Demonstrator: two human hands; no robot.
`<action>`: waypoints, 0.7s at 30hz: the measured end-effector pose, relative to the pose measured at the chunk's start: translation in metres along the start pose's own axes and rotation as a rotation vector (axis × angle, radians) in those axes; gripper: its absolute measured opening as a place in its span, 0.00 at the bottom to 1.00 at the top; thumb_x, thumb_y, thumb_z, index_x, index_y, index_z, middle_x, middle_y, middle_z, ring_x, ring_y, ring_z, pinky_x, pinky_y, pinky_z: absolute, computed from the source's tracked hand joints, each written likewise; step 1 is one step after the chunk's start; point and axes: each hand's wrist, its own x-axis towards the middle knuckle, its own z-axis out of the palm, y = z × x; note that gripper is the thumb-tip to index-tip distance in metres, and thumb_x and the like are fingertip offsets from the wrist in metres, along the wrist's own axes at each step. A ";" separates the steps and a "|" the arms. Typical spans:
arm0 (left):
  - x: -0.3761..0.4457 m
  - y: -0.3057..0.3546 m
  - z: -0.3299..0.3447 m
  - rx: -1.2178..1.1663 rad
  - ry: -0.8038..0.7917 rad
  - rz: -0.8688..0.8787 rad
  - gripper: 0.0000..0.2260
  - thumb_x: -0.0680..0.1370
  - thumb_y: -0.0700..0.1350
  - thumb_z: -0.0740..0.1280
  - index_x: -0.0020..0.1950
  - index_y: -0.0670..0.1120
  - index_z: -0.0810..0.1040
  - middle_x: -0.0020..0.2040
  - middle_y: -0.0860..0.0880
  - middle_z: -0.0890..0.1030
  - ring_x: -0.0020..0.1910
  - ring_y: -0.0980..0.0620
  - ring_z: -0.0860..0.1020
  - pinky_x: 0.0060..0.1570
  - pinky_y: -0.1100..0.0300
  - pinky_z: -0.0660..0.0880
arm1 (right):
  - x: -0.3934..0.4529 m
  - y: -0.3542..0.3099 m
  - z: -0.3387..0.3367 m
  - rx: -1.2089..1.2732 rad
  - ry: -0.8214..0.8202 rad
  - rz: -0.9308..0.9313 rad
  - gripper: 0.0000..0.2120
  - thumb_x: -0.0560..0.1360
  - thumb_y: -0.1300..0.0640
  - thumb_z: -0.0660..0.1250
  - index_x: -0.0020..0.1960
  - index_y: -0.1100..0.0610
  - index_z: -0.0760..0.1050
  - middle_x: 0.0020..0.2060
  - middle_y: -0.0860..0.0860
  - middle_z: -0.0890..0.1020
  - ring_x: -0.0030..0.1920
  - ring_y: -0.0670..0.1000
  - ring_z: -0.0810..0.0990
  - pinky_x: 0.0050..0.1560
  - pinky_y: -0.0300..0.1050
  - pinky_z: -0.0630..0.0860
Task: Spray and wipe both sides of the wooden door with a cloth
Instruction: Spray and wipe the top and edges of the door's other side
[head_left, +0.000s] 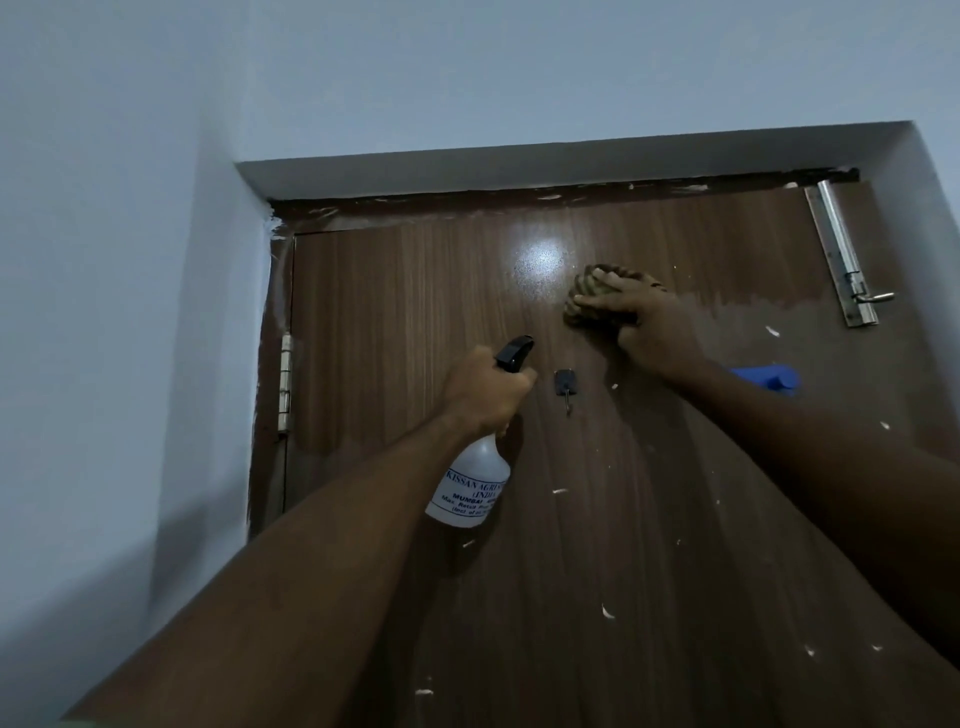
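The brown wooden door (415, 291) fills the middle of the view, flecked with white paint and shiny near the top. My left hand (483, 395) grips the neck of a translucent white spray bottle (467, 483) with a black trigger head, held close to the door at mid height. My right hand (644, 325) holds a bunched brown cloth (592, 291) and presses it against the upper part of the door, just right of the shiny patch.
A small dark hook (564, 387) is fixed to the door between my hands. A metal latch bolt (844, 260) runs down the upper right corner. A blue object (766, 375) shows behind my right forearm. Hinges (285, 382) sit on the left edge beside the pale wall.
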 end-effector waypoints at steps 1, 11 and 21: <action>-0.001 0.001 0.002 0.007 0.008 -0.004 0.11 0.74 0.47 0.69 0.37 0.40 0.78 0.30 0.43 0.76 0.26 0.45 0.74 0.30 0.51 0.73 | -0.016 -0.006 0.003 0.020 0.022 0.012 0.33 0.72 0.76 0.63 0.68 0.47 0.79 0.76 0.44 0.69 0.79 0.48 0.62 0.80 0.49 0.59; 0.006 0.018 0.027 0.033 0.025 0.026 0.14 0.77 0.45 0.69 0.43 0.33 0.80 0.31 0.42 0.78 0.25 0.46 0.75 0.31 0.51 0.75 | -0.025 0.026 -0.011 -0.104 -0.033 -0.131 0.31 0.73 0.74 0.66 0.68 0.46 0.80 0.74 0.48 0.74 0.76 0.53 0.70 0.73 0.59 0.71; 0.006 0.020 0.078 0.259 -0.139 -0.054 0.14 0.79 0.52 0.73 0.58 0.44 0.79 0.46 0.44 0.84 0.39 0.48 0.84 0.37 0.51 0.82 | 0.002 0.036 -0.042 -0.125 -0.136 -0.163 0.32 0.74 0.73 0.64 0.71 0.47 0.78 0.76 0.49 0.72 0.77 0.55 0.67 0.74 0.60 0.67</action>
